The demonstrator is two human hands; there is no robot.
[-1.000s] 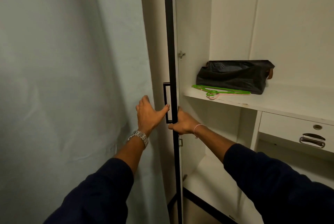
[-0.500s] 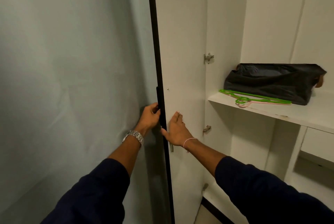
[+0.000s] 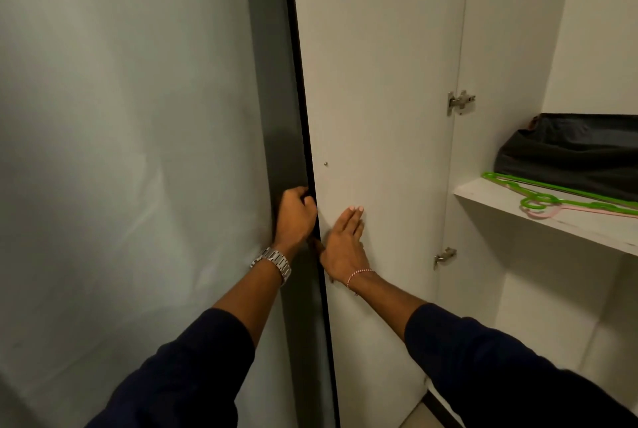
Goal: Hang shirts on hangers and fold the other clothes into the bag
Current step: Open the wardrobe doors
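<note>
Door swing update: the wardrobe door [image 3: 376, 117] has come further round toward the wall than half a second ago, so its white inner face now fills the middle of the view and the dark front edge runs top to bottom just left of it.

Left hand [image 3: 295, 217] is curled round that front edge from the outside, fingers wrapped out of sight; a second ago it was only reaching for the handle with the thumb spread. Right hand [image 3: 345, 244] lies flat on the inner face just right of the edge, fingers straight and together, pressing, gripping nothing. Earlier it was clasped on the edge itself.

Right of the door, past the hinges [image 3: 461, 101]: shelf [image 3: 552, 220] with the black bag [image 3: 569, 148] sitting on it and the green hanger [image 3: 538, 198] lying flat in front of the bag, a pink hanger [image 3: 549, 213] partly under it.

My read: still in the access step. Door nearly fully open, bag and hangers reachable. No shirts or other clothes in view, so hanging and folding not started. Next likely: release the door, go for the hangers or the clothes.
</note>
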